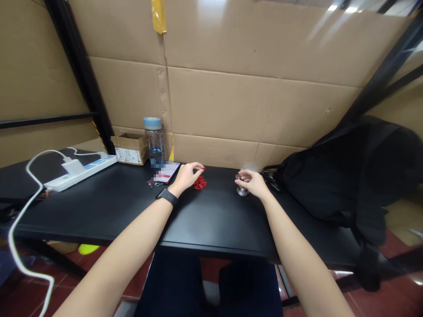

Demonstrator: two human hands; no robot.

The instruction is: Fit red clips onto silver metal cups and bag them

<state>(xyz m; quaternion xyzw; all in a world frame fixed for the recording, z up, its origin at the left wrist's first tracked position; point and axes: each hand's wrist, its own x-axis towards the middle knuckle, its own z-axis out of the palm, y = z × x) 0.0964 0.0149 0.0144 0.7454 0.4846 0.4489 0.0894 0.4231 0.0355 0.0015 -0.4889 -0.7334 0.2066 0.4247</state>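
1. Left hand (190, 175): fingers are drawn together, pinching a small red piece (203, 168) at the fingertips. A black watch (167, 197) is fitted at the wrist
2. Red cord (200, 183): lies in a loose heap on the black table (211, 220), just beside the left hand, below the fingertips. Whether the red piece joins the cord cannot be told
3. Right hand (254, 183): fingers are curled around the upper part of a shiny metal item (242, 190), gripping it. The item is upright at the table's far side, to the right of the cord; its exact form is too small to tell
4. Phone (168, 172): lies face up beside the left wrist, partly pixelated
5. Bottle (154, 143): stands upright behind the phone, blue lid on top, next to an open carton (131, 149)
6. Power strip (82, 173): lies at the left, with a white plug (73, 166) inserted and its cable hanging over the table edge
7. Black bag (343, 176): rests at the right end of the table, near the right hand
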